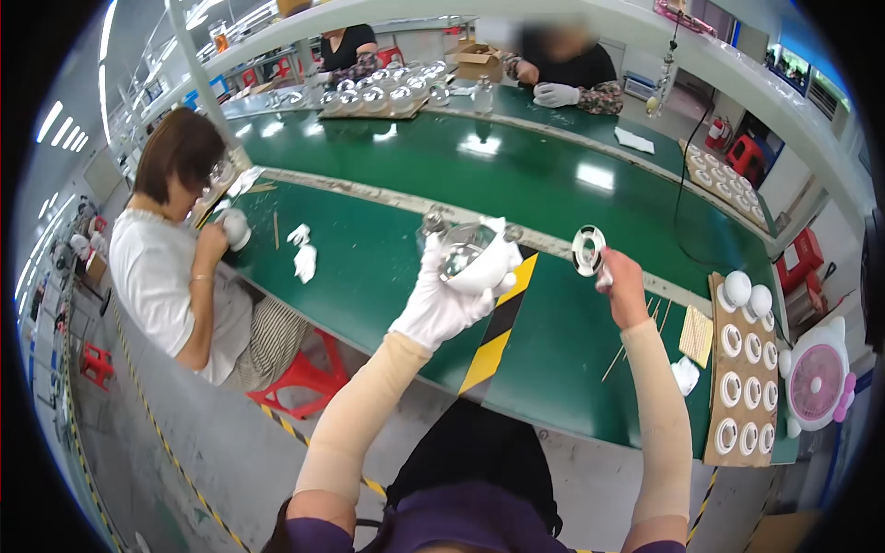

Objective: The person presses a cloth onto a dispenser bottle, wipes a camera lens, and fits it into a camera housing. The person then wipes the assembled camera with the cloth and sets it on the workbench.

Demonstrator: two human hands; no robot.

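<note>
My white-gloved left hand [444, 309], grasping one glossy white-and-clear dome [484, 270]; my right hand [624, 279], pinching one round white ring [578, 249]; both unjoined above the green tabletop [369, 286]; more white rings [731, 390] remaining on brown cardboard [748, 412].

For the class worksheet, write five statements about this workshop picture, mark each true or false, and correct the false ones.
1. The left hand, in a white glove, holds a shiny rounded part. True.
2. The right hand is empty. False: the right hand holds a white ring-shaped part.
3. Yellow-and-black tape lies on the green table. True.
4. The pink-and-white fan is at the picture's left edge. False: the fan is at the right, beside the brown board.
5. The person seated at the left wears a white shirt. True.
</note>
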